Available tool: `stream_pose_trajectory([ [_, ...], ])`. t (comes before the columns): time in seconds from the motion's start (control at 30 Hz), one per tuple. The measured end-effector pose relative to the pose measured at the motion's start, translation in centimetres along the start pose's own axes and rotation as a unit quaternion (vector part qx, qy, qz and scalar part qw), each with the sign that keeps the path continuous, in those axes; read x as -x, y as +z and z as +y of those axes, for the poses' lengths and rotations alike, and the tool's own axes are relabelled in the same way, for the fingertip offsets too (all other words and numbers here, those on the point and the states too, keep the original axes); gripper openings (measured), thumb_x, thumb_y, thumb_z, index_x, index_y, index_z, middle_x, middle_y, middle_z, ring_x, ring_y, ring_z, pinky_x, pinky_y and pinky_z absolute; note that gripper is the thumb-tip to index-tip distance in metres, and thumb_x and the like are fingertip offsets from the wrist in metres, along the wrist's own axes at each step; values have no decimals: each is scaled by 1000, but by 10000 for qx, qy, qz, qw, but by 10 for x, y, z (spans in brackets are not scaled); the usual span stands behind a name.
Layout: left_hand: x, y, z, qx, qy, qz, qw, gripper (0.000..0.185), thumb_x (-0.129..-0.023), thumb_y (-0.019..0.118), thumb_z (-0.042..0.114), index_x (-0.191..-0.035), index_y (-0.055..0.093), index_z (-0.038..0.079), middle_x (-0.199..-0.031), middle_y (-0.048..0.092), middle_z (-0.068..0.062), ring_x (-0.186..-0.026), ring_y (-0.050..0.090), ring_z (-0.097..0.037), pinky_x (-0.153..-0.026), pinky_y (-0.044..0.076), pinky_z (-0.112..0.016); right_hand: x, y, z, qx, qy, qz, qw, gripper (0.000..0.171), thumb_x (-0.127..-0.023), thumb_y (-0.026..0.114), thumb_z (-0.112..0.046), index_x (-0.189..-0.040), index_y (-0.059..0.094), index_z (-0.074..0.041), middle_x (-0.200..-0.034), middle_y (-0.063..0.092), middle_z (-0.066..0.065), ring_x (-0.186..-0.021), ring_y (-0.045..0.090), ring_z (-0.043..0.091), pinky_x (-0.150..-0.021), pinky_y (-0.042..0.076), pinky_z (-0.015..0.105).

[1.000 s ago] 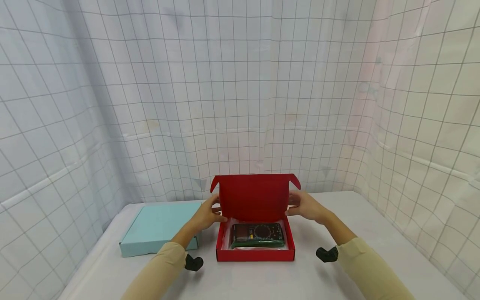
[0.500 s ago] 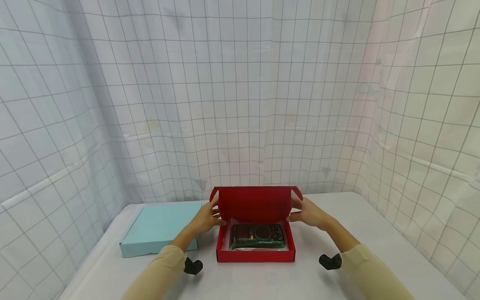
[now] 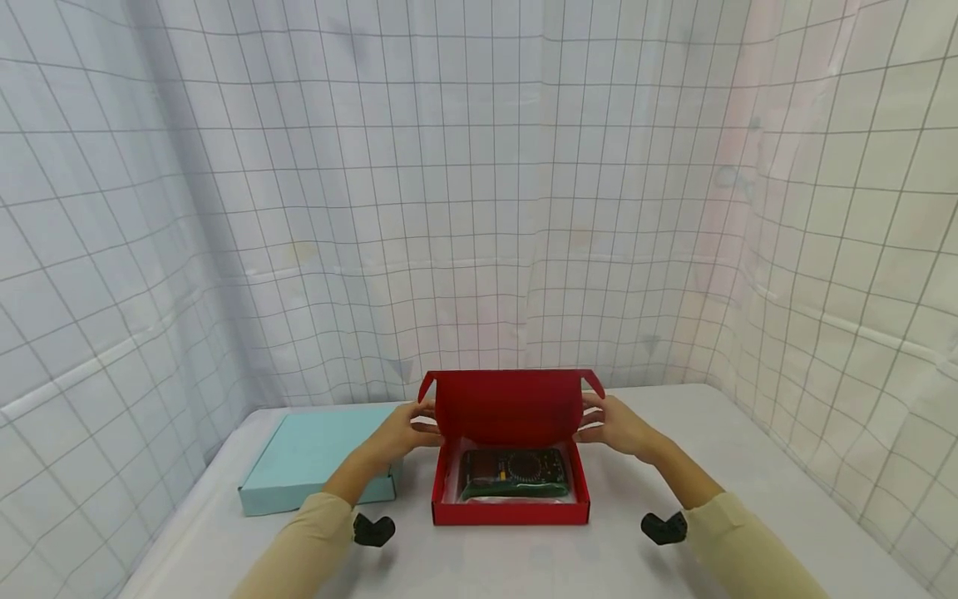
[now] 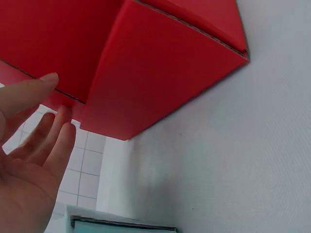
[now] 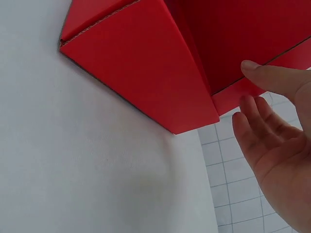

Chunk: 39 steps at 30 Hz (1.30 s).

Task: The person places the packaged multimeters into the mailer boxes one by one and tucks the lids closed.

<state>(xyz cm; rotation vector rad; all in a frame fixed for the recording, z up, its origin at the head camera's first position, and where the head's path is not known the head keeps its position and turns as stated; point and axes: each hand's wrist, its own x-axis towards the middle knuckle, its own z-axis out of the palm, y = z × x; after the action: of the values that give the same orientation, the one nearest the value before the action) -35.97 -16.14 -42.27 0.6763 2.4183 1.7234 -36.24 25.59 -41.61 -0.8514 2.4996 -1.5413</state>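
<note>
Open box: We see a shallow, rectangular red cardboard box [image 3: 511,513] on the white tabletop [image 3: 516,570], between the person's two arms.
Raised lid: The attached red cardboard lid [image 3: 509,408] stands up at the box's far side, a curved flap jutting from each upper corner.
Inside: We find a black rectangular meter with a round dial [image 3: 514,470] lying in the box, its near edge green.
Left hand: The left hand [image 3: 404,428] pinches the lid's left edge, thumb on the inner face, fingers behind.
Right hand: The right hand [image 3: 617,426] pinches the opposite edge the same way; we see the hands well apart.
Blue box: To the left, we see a closed, flat light-blue cardboard box [image 3: 318,457].
Backdrop: A white curtain with a dark grid [image 3: 486,183] hangs behind.
</note>
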Motion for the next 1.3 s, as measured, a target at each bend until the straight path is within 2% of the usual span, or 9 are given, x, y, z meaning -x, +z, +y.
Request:
stream_pose_trajectory([
  [0.13, 5, -8, -1, 664, -139, -427, 9968, 53, -98, 71, 13, -146, 53, -2, -143, 57, -19, -126, 59, -37, -105, 48, -54, 5, -6, -3, -289, 135, -244, 9992, 51, -97, 71, -12, -144, 56, -1, -134, 64, 16, -119, 64, 36, -96, 55, 50],
  [0.23, 8, -12, -1, 1448, -315, -604, 9871, 53, -105, 61, 17, -151, 45, -6, -149, 51, -21, -131, 55, -38, -110, 40, -55, 10, -12, -5, -831, 360, -395, 9951, 49, -103, 64, -21, -145, 54, 2, -141, 60, 17, -124, 61, 36, -102, 51, 50],
  [0.3, 10, -13, -1, 1890, -421, -674, 9788, 55, -109, 53, 21, -153, 39, -9, -153, 47, -23, -134, 53, -39, -111, 38, -54, 13, -16, -6, -1383, 506, -486, 9879, 47, -108, 57, -24, -142, 55, 7, -143, 58, 20, -127, 60, 38, -103, 50, 49],
  [0.43, 14, -13, 0, 2261, -662, -610, 9699, 67, -112, 42, 42, -156, 32, -8, -156, 41, -25, -136, 51, -43, -111, 39, -51, 16, -20, -9, -2284, 661, -672, 9690, 55, -113, 44, -33, -144, 47, 11, -144, 55, 25, -126, 60, 42, -102, 50, 49],
  [0.53, 15, -12, 1, 2247, -744, -544, 9701, 73, -111, 39, 50, -156, 30, -6, -155, 40, -26, -134, 51, -45, -110, 41, -51, 17, -20, -13, -2466, 757, -731, 9634, 60, -113, 41, -40, -149, 39, 8, -145, 54, 27, -125, 61, 43, -102, 48, 52],
  [0.63, 15, -11, 1, 2189, -720, -535, 9716, 71, -111, 41, 48, -157, 30, -5, -153, 43, -26, -131, 55, -42, -110, 41, -51, 17, -20, -16, -2459, 711, -819, 9632, 61, -112, 41, -41, -150, 38, 8, -146, 53, 27, -124, 61, 42, -103, 44, 56],
  [0.8, 15, -7, 1, 2065, -643, -524, 9749, 64, -112, 43, 40, -154, 33, -6, -148, 48, -23, -128, 58, -36, -110, 40, -53, 19, -20, -17, -2393, 607, -969, 9642, 56, -113, 43, -34, -147, 46, 11, -143, 57, 24, -123, 62, 41, -104, 43, 56],
  [1.03, 17, -5, 1, 1911, -694, -401, 9783, 61, -111, 48, 37, -151, 38, -7, -149, 49, -25, -132, 54, -43, -109, 39, -55, 20, -17, -20, -2260, 674, -839, 9682, 47, -110, 51, -24, -140, 55, 12, -136, 63, 21, -119, 65, 37, -104, 43, 55],
  [1.3, 22, -5, -1, 1736, -615, -454, 9819, 61, -110, 52, 34, -151, 38, -9, -149, 48, -26, -131, 57, -39, -109, 40, -54, 24, -16, -17, -2122, 501, -1106, 9697, 36, -111, 48, -19, -132, 66, 5, -132, 67, 18, -118, 66, 33, -105, 43, 57],
])
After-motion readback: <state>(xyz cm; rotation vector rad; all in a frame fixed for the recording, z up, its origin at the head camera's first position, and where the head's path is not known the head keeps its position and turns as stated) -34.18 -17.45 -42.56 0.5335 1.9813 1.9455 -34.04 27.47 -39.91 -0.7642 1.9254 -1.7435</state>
